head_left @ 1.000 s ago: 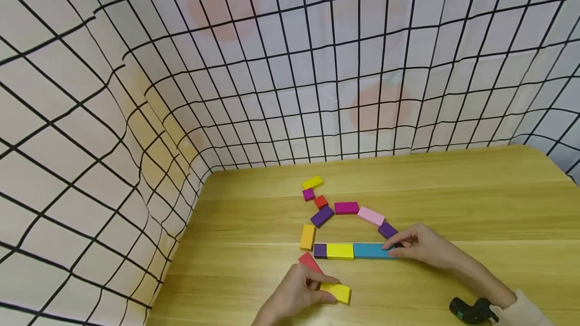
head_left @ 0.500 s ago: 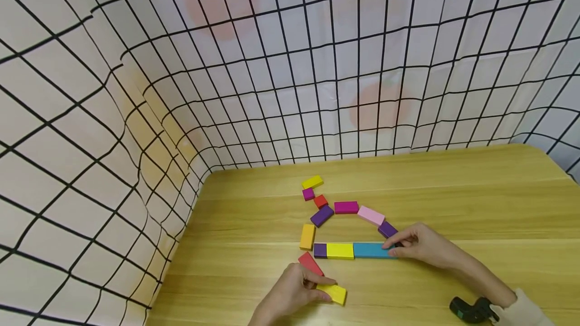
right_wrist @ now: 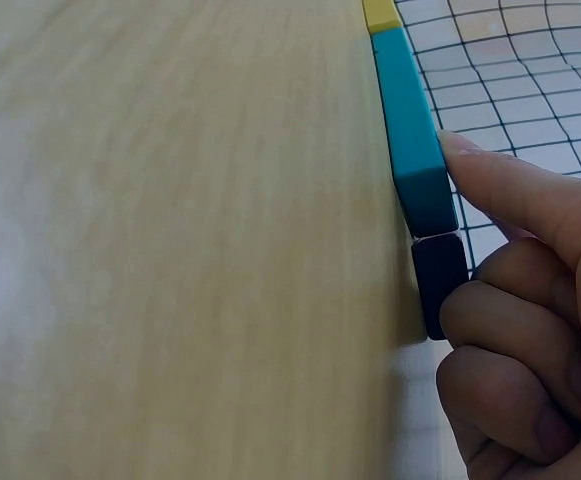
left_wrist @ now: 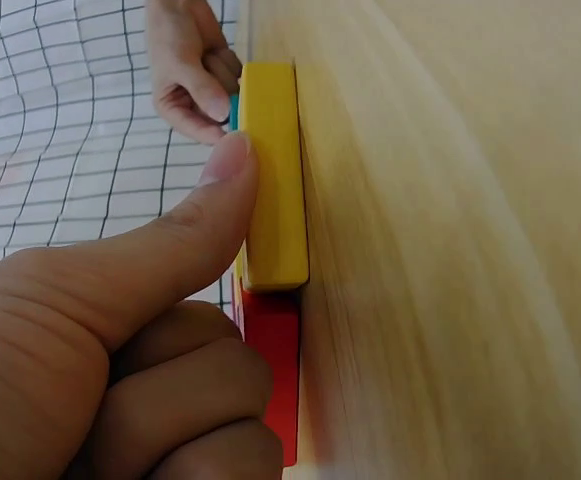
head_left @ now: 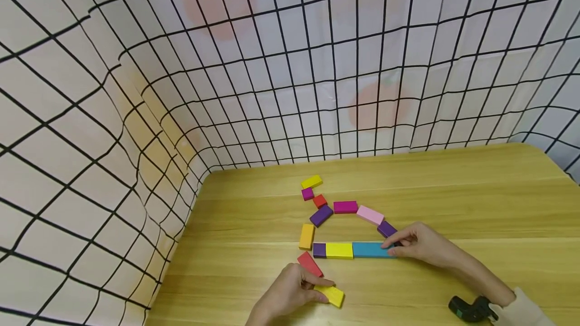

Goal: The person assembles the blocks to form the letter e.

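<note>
My left hand (head_left: 286, 292) pinches a yellow block (head_left: 334, 297) between thumb and fingers, low on the wooden table. In the left wrist view that block's end stands against a red block (left_wrist: 272, 380), and the thumb presses on its side. Further right, my right hand (head_left: 421, 245) holds the right end of a long blue block (head_left: 369, 250) between thumb and forefinger. A yellow block (head_left: 339, 250) and a short purple one (head_left: 319, 250) continue the blue block's row leftward. Beyond the blue block's end, the right wrist view has a dark block (right_wrist: 440, 285) beside my curled fingers.
An orange block (head_left: 306, 237), a purple block (head_left: 321, 216), a magenta block (head_left: 346, 207) and a pink block (head_left: 370, 215) form a curve above the row. Small blocks lead up to a yellow block (head_left: 311, 181). A grid-patterned cloth (head_left: 344, 89) borders the table (head_left: 476, 190).
My left hand has shifted the yellow block slightly left and turned it, bringing it closer to the red block's lower end. The right hand stays at the blue block.
</note>
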A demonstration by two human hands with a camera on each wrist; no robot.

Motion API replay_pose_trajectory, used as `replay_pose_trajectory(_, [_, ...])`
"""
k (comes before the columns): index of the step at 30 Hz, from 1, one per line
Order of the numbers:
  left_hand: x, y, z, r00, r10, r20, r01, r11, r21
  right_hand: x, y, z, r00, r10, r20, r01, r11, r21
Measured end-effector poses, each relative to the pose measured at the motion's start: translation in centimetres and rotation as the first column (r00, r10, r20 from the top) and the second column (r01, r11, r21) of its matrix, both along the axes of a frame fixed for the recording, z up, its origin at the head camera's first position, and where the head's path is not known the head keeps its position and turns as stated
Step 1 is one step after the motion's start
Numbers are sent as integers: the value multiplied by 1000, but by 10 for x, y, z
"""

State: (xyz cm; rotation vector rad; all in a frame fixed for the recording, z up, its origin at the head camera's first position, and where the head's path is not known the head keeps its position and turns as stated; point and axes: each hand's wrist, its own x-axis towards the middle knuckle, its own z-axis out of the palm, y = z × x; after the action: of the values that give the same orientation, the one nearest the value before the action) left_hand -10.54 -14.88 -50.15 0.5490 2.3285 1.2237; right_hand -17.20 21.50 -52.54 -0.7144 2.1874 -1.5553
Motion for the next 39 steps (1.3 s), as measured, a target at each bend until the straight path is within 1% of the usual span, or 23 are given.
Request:
replay_pose_trajectory(8, [-2,-4,-1,1000,-25,-7,25,1000,17,0,1,0,1000,-2,-6,2,1000,-4])
replay_pose_trajectory(10, [-3,-5,-2,999,-40,-15,41,999,24,0,1,0,1000,-2,-6,2,1000,-3])
replay_pose_trajectory(12, [-5,-7,-1,998,-56,-16,57,997,46,1,1,1,1000,-7,-2,7,1000,3])
replay_pose_trajectory(14, [-7,-10,1,998,-56,-4,56,995,83,1,1,1,1000,-11,3,11,1000,8])
replay_pose_trajectory(16, [-10,-15,5,999,-33,9,32,992,122,1,1,2,1000,-19,9,19,1000,19])
replay_pose_trajectory(17, [-13,-18,8,1000,-7,12,6,991,131,0,1,2,1000,-22,13,22,999,23])
replay_pose_trajectory(19, [-21,-24,14,999,51,-9,-49,989,139,0,1,2,1000,-23,18,23,999,25])
replay_pose_trajectory(21, [-33,-30,22,992,110,-59,-101,986,135,0,1,1,1000,-23,18,22,999,25])
replay_pose_trajectory(23, [-49,-34,29,978,167,-125,-150,979,135,0,2,1,1000,-19,14,19,1000,18])
replay_pose_trajectory(25, [-67,-36,36,956,215,-199,-185,970,159,0,2,0,1000,-18,8,17,1000,12])
replay_pose_trajectory(28, [-97,-36,44,917,281,-284,-232,953,194,1,2,0,1000,-17,12,17,1000,8])
replay_pose_trajectory(30, [-118,-34,47,894,318,-316,-263,943,204,1,2,1,1000,-16,18,16,1000,10])
replay_pose_trajectory(32, [-138,-32,46,878,344,-332,-294,936,192,1,1,1,1000,-14,25,14,1000,11])
replay_pose_trajectory(34, [-157,-29,43,868,355,-347,-314,934,170,2,1,1,1000,-13,28,13,1000,10])
replay_pose_trajectory(36, [-174,-26,39,864,364,-348,-334,931,145,1,0,1,1000,-7,29,7,1000,7])
replay_pose_trajectory(37, [-183,-22,37,864,365,-347,-340,931,133,1,1,0,1000,-6,31,6,1000,6])
replay_pose_trajectory(39, [-198,-13,33,876,363,-319,-343,932,117,1,3,0,999,-7,36,6,1000,6])
